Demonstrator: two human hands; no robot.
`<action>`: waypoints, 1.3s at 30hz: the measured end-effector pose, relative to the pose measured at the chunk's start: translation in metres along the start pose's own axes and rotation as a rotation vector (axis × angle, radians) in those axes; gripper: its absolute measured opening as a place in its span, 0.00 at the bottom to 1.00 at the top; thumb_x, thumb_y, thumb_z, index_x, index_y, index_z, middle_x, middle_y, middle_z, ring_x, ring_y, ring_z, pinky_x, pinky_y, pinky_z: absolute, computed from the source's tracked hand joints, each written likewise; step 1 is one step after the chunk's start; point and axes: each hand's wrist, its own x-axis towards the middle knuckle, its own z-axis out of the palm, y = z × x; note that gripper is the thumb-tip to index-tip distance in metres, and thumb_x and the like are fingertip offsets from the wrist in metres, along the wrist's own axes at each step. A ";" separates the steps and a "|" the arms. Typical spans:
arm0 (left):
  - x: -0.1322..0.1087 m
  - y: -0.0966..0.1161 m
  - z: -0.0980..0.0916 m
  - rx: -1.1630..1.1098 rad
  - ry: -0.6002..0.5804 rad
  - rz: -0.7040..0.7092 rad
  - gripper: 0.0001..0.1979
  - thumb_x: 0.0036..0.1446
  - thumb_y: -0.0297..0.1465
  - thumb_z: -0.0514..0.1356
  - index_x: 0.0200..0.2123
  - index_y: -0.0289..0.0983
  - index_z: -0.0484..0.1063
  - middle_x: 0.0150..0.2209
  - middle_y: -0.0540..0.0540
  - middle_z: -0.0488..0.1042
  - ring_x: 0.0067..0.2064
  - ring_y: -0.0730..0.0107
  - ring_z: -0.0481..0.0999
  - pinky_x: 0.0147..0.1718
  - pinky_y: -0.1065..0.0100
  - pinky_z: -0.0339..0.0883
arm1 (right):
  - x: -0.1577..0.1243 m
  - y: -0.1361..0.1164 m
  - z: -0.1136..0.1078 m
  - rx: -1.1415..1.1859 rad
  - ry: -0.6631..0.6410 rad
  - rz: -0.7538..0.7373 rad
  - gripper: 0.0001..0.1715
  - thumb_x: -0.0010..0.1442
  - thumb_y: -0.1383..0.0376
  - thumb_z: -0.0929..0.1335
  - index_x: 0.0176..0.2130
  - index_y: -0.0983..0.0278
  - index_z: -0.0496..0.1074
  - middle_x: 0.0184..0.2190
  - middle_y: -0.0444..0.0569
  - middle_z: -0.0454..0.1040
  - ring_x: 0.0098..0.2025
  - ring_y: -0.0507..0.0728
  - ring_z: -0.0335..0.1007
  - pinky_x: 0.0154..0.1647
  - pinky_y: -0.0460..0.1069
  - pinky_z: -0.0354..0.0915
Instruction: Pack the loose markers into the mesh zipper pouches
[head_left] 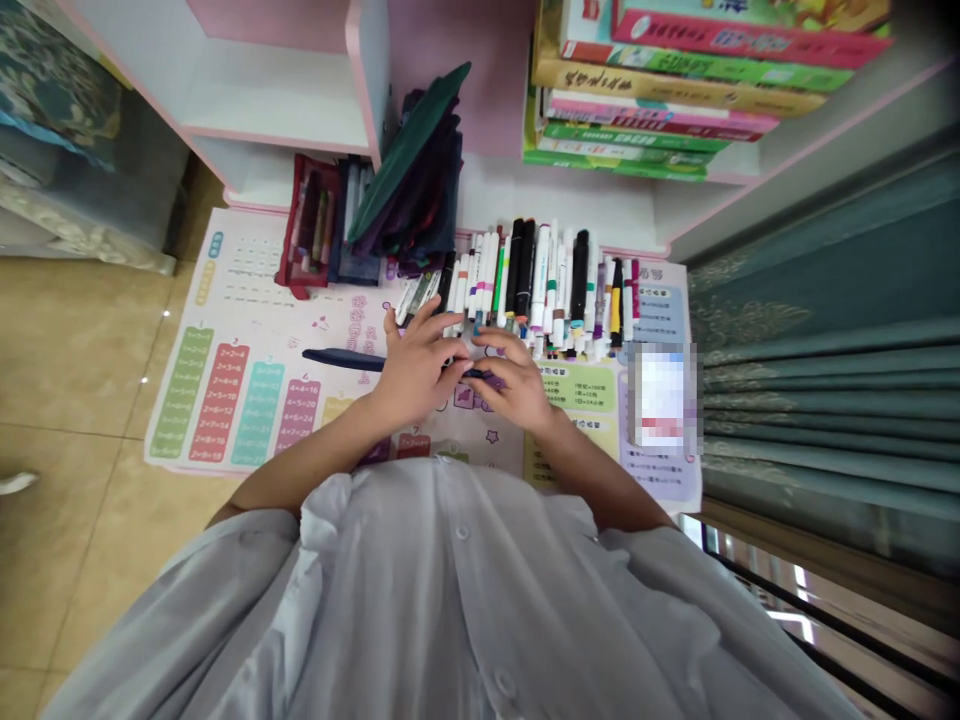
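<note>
A long, thin, dark blue pouch (341, 358), seen nearly edge-on, lies across the front of both hands above the desk. My left hand (424, 365) is closed on it, thumb and index finger near its right end, the other fingers raised and spread. My right hand (514, 375) pinches the same right end with thumb and fingertips, close to the left fingertips. What exactly the fingertips grip there is too small to make out. Just beyond my hands, many markers (540, 280) with white and black barrels lie side by side in a row.
A red pouch (311, 225) with pens in it and a navy pouch (356, 225) lie at the back left. Green and purple pouches (416, 170) lean beside them. Books (660, 100) are stacked on the shelf. A blurred white object (661, 400) lies right on the printed desk mat (232, 400).
</note>
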 end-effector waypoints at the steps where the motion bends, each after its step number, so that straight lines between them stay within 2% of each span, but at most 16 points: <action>1: 0.000 -0.001 -0.001 -0.011 -0.012 -0.002 0.06 0.62 0.32 0.59 0.33 0.41 0.75 0.59 0.45 0.71 0.69 0.45 0.55 0.64 0.30 0.30 | 0.000 0.000 0.000 0.000 0.001 -0.008 0.05 0.62 0.60 0.69 0.35 0.59 0.74 0.49 0.53 0.72 0.58 0.65 0.68 0.57 0.65 0.69; 7: 0.001 -0.007 -0.009 -0.051 -0.085 0.006 0.07 0.63 0.32 0.59 0.34 0.42 0.77 0.58 0.46 0.71 0.69 0.47 0.56 0.65 0.32 0.34 | 0.000 0.000 0.000 -0.011 0.009 -0.023 0.04 0.62 0.60 0.70 0.36 0.58 0.74 0.49 0.53 0.72 0.59 0.64 0.68 0.56 0.64 0.70; 13: 0.004 -0.012 -0.008 -0.001 -0.022 0.101 0.09 0.63 0.31 0.58 0.32 0.44 0.77 0.58 0.50 0.72 0.68 0.52 0.57 0.66 0.37 0.32 | 0.000 -0.001 -0.001 -0.003 -0.009 0.023 0.05 0.62 0.59 0.70 0.36 0.57 0.74 0.50 0.51 0.73 0.59 0.65 0.68 0.57 0.66 0.69; 18: 0.007 -0.008 -0.008 -0.015 -0.118 0.030 0.08 0.62 0.28 0.56 0.31 0.39 0.74 0.56 0.45 0.73 0.66 0.49 0.61 0.64 0.32 0.36 | -0.001 -0.001 0.001 0.007 0.028 -0.049 0.05 0.62 0.60 0.70 0.35 0.58 0.74 0.49 0.52 0.73 0.58 0.64 0.69 0.56 0.65 0.70; 21: 0.007 -0.007 -0.010 -0.027 -0.131 0.032 0.08 0.62 0.28 0.55 0.32 0.39 0.73 0.58 0.44 0.71 0.67 0.50 0.59 0.63 0.33 0.37 | -0.001 -0.001 0.001 0.011 0.017 -0.020 0.06 0.62 0.59 0.69 0.35 0.58 0.74 0.50 0.52 0.72 0.59 0.64 0.68 0.57 0.65 0.69; 24: 0.006 -0.010 -0.012 0.000 -0.094 0.114 0.09 0.63 0.29 0.55 0.32 0.40 0.73 0.58 0.46 0.71 0.68 0.52 0.58 0.65 0.36 0.35 | -0.001 -0.001 0.001 0.010 -0.016 0.019 0.07 0.62 0.57 0.69 0.35 0.57 0.74 0.50 0.51 0.72 0.59 0.65 0.67 0.58 0.66 0.68; 27: 0.005 -0.012 -0.013 0.010 -0.112 0.190 0.08 0.63 0.30 0.56 0.33 0.41 0.74 0.58 0.47 0.72 0.68 0.53 0.58 0.66 0.38 0.31 | -0.001 0.000 0.000 0.017 -0.037 0.003 0.07 0.62 0.58 0.69 0.34 0.57 0.74 0.50 0.51 0.72 0.59 0.65 0.67 0.58 0.66 0.67; 31: 0.007 -0.012 -0.011 -0.025 -0.145 0.136 0.05 0.61 0.32 0.60 0.35 0.42 0.76 0.58 0.47 0.72 0.68 0.50 0.58 0.66 0.37 0.32 | -0.001 0.000 0.001 0.043 -0.007 -0.023 0.07 0.63 0.58 0.69 0.34 0.58 0.74 0.50 0.52 0.72 0.59 0.64 0.67 0.58 0.65 0.68; 39: 0.015 -0.008 -0.007 -0.106 -0.192 0.079 0.07 0.60 0.29 0.58 0.33 0.42 0.77 0.56 0.47 0.73 0.66 0.51 0.62 0.64 0.35 0.37 | 0.000 -0.001 0.000 0.011 -0.064 0.015 0.09 0.63 0.56 0.69 0.35 0.57 0.75 0.50 0.50 0.72 0.59 0.65 0.66 0.60 0.66 0.65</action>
